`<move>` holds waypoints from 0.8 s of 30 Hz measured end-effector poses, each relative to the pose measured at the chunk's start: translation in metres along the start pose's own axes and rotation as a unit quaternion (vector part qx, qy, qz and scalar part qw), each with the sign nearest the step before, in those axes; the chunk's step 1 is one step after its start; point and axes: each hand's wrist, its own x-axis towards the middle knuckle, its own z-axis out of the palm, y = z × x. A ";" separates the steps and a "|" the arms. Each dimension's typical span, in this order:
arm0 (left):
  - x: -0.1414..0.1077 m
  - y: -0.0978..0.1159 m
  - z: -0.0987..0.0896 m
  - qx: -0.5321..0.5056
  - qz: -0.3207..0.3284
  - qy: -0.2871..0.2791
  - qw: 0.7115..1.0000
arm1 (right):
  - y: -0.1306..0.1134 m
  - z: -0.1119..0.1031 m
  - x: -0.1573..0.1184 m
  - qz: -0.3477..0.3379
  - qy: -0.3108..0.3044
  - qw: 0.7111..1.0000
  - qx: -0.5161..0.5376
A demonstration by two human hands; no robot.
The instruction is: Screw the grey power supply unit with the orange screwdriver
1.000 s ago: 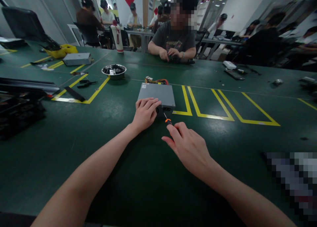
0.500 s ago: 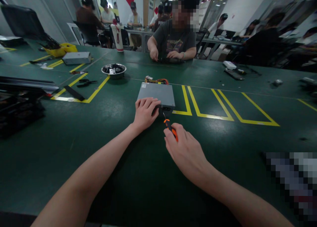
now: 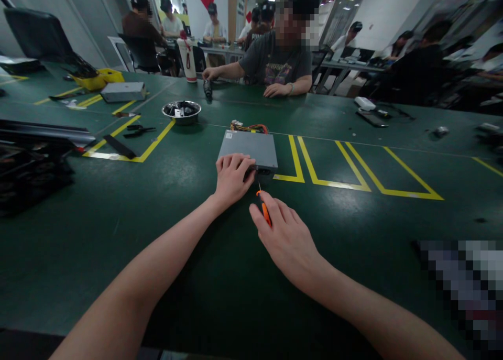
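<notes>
A grey metal computer power supply (image 3: 251,146) lies on the green table, its bundle of coloured wires (image 3: 251,128) at the far side. My left hand (image 3: 234,177) grips its near left corner, fingers over the top and thumb at the front face. In my right hand (image 3: 285,229) is a screwdriver (image 3: 265,209) with an orange and black handle, fingers wrapped round it. Its thin shaft points up at the front face of the power supply, close to the socket; whether the tip touches is too small to tell.
Behind to the left stands a metal bowl (image 3: 181,112) of dark small parts. Black hardware (image 3: 35,166) fills the left side. Yellow tape outlines (image 3: 338,184) mark the table at right. Across the table a co-worker (image 3: 271,61) reaches toward a dark object (image 3: 208,90).
My right hand and the screwdriver have shifted slightly left. My left hand stays on the power supply. The co-worker's one arm has stretched out toward the cup side, at a dark object.
</notes>
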 end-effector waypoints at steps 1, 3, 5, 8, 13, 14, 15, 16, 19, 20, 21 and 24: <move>0.000 0.000 0.000 -0.002 -0.001 0.001 1.000 | 0.001 0.001 0.000 -0.014 0.009 1.000 0.002; 0.000 0.000 0.001 -0.009 -0.002 0.002 1.000 | 0.004 0.002 0.001 -0.034 0.036 0.999 0.005; 0.000 -0.001 0.001 -0.016 0.000 0.001 1.000 | 0.010 0.003 0.002 -0.028 0.070 0.997 -0.003; 0.000 -0.001 0.000 -0.021 0.000 0.000 1.000 | 0.015 0.000 0.004 -0.001 0.078 0.997 0.000; 0.000 0.000 -0.002 -0.019 0.004 -0.006 1.000 | 0.007 -0.004 0.001 0.015 -0.005 1.000 -0.003; 0.000 0.000 -0.002 -0.019 0.004 -0.007 1.000 | 0.004 -0.003 0.000 0.008 -0.012 1.000 -0.009; 0.000 -0.001 -0.002 -0.019 0.005 -0.007 1.000 | 0.002 -0.001 -0.001 0.000 -0.014 1.000 -0.015; 0.000 -0.001 -0.002 -0.018 0.005 -0.007 1.000 | 0.001 0.001 -0.001 -0.005 -0.007 1.000 -0.020; 0.000 -0.001 -0.001 -0.016 0.005 -0.003 1.000 | 0.001 0.005 0.000 -0.001 0.055 0.998 -0.024; 0.000 -0.001 0.000 -0.016 0.005 -0.001 1.000 | 0.002 0.005 0.001 0.007 0.074 0.997 -0.023; 0.000 -0.001 0.000 -0.015 0.005 0.000 1.000 | 0.003 0.005 0.002 0.017 0.087 0.996 -0.019; 0.001 -0.001 -0.001 -0.012 0.005 0.004 1.000 | 0.007 0.001 0.005 0.047 0.092 0.995 -0.012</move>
